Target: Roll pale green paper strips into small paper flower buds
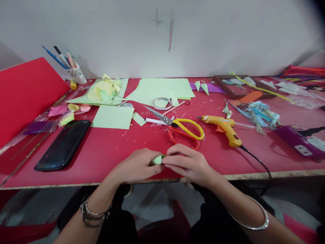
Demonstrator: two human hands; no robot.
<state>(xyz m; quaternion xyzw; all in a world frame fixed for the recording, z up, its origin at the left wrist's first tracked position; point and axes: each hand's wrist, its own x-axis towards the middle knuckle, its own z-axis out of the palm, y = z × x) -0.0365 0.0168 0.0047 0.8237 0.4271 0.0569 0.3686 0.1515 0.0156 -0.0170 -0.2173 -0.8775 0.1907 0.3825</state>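
Near the front edge of the red table, my left hand pinches a small piece of light green paper between thumb and fingers. My right hand meets it from the right, its fingertips closed on the right end of the same piece. Just beyond my hands lie scissors with one yellow and one red handle, their blades spread a little. A white pen lies under the blades, and a roll of tape is behind them.
A black phone lies at the left. A yellow glue gun with a black cord is at the right, near a purple device. Green paper sheets lie at the back, left of two small green cones. A pen cup stands back left.
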